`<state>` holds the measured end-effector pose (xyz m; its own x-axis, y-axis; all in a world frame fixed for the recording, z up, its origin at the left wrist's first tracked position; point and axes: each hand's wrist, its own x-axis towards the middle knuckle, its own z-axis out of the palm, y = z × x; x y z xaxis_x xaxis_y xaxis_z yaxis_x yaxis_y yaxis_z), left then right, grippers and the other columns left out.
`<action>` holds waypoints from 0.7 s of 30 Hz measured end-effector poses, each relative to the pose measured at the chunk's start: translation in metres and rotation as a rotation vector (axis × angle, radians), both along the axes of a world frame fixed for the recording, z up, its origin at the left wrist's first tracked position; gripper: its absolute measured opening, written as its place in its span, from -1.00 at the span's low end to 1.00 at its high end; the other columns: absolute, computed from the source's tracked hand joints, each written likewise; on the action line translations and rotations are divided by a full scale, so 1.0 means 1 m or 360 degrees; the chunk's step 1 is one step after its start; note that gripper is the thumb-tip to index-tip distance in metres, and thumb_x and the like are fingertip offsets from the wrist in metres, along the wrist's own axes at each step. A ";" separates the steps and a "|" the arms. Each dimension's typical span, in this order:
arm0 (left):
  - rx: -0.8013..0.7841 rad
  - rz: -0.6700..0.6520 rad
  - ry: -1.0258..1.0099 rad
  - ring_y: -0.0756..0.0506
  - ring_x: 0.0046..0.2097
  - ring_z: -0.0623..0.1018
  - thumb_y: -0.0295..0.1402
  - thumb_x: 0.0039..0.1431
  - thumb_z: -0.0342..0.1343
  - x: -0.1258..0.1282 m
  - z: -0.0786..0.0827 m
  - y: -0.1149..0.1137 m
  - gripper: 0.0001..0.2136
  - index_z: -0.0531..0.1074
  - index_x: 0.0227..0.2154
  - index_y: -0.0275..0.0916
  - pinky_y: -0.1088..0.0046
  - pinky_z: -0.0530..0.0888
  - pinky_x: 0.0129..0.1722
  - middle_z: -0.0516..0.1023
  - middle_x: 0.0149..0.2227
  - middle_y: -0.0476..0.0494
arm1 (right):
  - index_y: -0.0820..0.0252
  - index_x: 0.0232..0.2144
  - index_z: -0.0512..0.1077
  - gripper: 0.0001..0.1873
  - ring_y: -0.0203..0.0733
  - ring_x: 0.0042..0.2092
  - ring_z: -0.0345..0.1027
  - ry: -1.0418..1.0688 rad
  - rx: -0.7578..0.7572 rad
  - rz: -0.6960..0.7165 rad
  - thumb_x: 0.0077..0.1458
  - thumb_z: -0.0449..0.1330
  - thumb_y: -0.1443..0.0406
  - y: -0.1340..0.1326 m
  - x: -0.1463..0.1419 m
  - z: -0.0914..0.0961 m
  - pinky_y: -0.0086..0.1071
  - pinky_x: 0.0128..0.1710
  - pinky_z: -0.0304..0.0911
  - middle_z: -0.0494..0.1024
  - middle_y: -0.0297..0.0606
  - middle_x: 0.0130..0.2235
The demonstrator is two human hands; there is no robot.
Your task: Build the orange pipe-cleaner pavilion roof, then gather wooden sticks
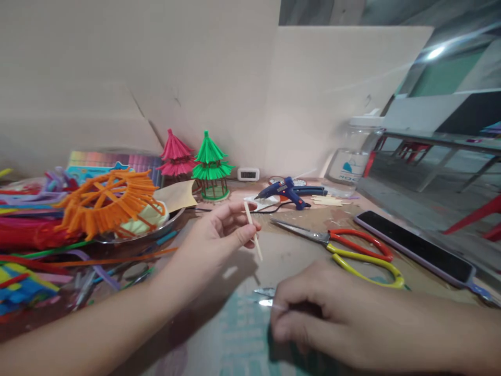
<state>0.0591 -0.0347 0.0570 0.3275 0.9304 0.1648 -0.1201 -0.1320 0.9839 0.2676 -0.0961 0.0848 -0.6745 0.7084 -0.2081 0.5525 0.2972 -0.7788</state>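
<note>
My left hand (230, 230) pinches a thin pale wooden stick (253, 232) between thumb and fingers, above the middle of the table. The stick tilts, its lower end pointing down and right. My right hand (309, 313) is closed low over the front of the table. From its left side stick out two short, parted metal blades of small snips (264, 297); the hand hides their handles. Just beyond the right hand lie large scissors (332, 240) with one red and one yellow handle, their blades pointing left.
A blue glue gun (284, 192) and pale sticks (326, 200) lie further back. Behind my left hand stand green (211, 164) and pink (176, 154) roofed models. An orange fuzzy-stem piece (109, 203) rests at left. A phone (415, 248) and water bottle (350, 156) are at right.
</note>
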 end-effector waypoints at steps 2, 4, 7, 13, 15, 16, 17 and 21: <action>0.0006 0.0012 0.0136 0.02 -0.40 0.50 -0.23 0.17 0.38 -0.001 -0.006 0.003 -0.80 0.53 -0.25 -0.18 0.53 0.49 -0.37 0.51 -0.43 0.06 | 0.10 -0.29 0.69 -0.74 -0.32 -0.40 0.46 -0.0175 0.0246 0.0014 0.32 0.22 0.19 0.016 0.015 0.010 -0.49 -0.40 0.20 0.69 -0.35 -0.38; 0.0027 0.0105 0.0302 0.00 -0.41 0.51 -0.17 0.21 0.36 -0.004 -0.015 0.006 -0.80 0.55 -0.28 -0.18 0.52 0.49 -0.38 0.50 -0.45 0.05 | 0.13 -0.35 0.67 -0.75 -0.30 -0.45 0.40 -0.0388 0.0630 -0.0109 0.30 0.21 0.25 0.041 0.038 0.019 -0.45 -0.44 0.13 0.64 -0.35 -0.45; 0.0114 0.0164 0.0495 -0.07 -0.37 0.56 -0.06 0.19 0.34 -0.006 -0.024 0.012 -0.72 0.56 -0.24 -0.16 0.47 0.51 -0.37 0.59 -0.41 -0.03 | 0.13 -0.21 0.69 -0.74 -0.21 -0.33 0.48 -0.0762 0.1148 -0.0636 0.30 0.17 0.32 0.084 0.081 0.023 -0.41 -0.36 0.13 0.69 -0.26 -0.33; 0.0172 0.0256 0.0783 -0.18 -0.35 0.62 0.09 0.00 0.30 0.002 -0.020 0.017 -0.61 0.60 -0.41 -0.17 0.31 0.60 -0.26 0.68 -0.39 -0.16 | 0.14 -0.06 0.68 -0.73 -0.07 -0.08 0.58 -0.1286 0.1142 -0.0853 0.29 0.21 0.34 0.144 0.143 -0.012 -0.40 -0.19 0.24 0.74 -0.15 -0.06; 0.0191 0.0305 0.0834 -0.22 -0.33 0.63 0.10 -0.03 0.28 0.005 -0.017 0.017 -0.62 0.62 -0.44 -0.15 0.27 0.62 -0.22 0.70 -0.39 -0.17 | 0.16 -0.01 0.67 -0.71 -0.04 -0.03 0.58 -0.1305 0.1141 -0.0856 0.29 0.22 0.32 0.152 0.149 -0.026 -0.41 -0.14 0.28 0.73 -0.10 -0.02; 0.0213 0.0323 0.0860 -0.23 -0.31 0.64 0.10 -0.04 0.27 0.006 -0.016 0.017 -0.62 0.62 -0.47 -0.14 0.26 0.63 -0.20 0.71 -0.38 -0.17 | 0.17 -0.01 0.67 -0.71 -0.04 -0.01 0.58 -0.1312 0.1136 -0.0848 0.29 0.23 0.31 0.155 0.151 -0.032 -0.41 -0.11 0.29 0.72 -0.07 -0.01; 0.0237 0.0329 0.0883 -0.24 -0.30 0.65 0.09 -0.05 0.27 0.006 -0.015 0.017 -0.63 0.62 -0.50 -0.13 0.26 0.63 -0.19 0.71 -0.38 -0.18 | 0.18 -0.02 0.67 -0.71 -0.03 0.00 0.58 -0.1318 0.1126 -0.0834 0.29 0.23 0.31 0.157 0.152 -0.037 -0.41 -0.08 0.30 0.72 -0.04 -0.02; 0.0251 0.0280 0.0895 -0.27 -0.27 0.67 0.07 -0.04 0.30 0.003 -0.014 0.016 -0.66 0.62 -0.54 -0.12 0.27 0.64 -0.20 0.72 -0.37 -0.19 | 0.28 -0.03 0.65 -0.70 -0.02 0.03 0.56 -0.1306 0.1068 -0.0711 0.34 0.18 0.30 0.157 0.153 -0.048 -0.39 -0.01 0.30 0.71 0.06 -0.03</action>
<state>0.0624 -0.0182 0.0431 0.2482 0.9568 0.1516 0.4490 -0.2523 0.8572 0.4203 0.0609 0.0372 -0.1711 0.9844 0.0412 0.9805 0.1660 0.1053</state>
